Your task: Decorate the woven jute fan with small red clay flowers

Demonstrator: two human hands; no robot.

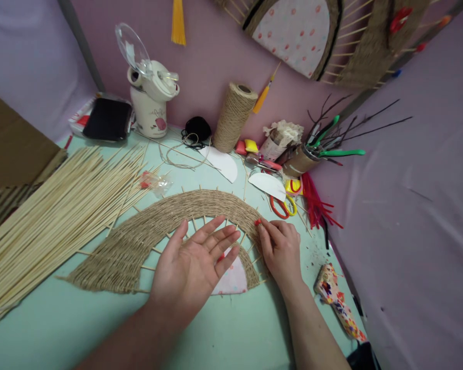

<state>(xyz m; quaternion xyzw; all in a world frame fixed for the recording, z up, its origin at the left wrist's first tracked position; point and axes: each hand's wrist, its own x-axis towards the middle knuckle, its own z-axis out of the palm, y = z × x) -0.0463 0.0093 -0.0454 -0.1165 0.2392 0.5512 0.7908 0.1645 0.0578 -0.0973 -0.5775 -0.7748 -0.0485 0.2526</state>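
Note:
My left hand is held palm up with its fingers stretched out, over a woven twine arch. A small red spot shows between its lower fingers; whether the hand holds it I cannot tell. My right hand pinches a small red piece between thumb and fingertips, above the right side of the arch. Thin wooden sticks run out through the twine. Inside the arch lies a half-round of pale spotted fabric edged with twine, partly hidden by my left hand.
Many thin sticks are spread at left. Behind stand a twine spool, a white appliance and a can of green-handled tools. Scissors, red pipe cleaners and a flower-patterned glue gun lie at right.

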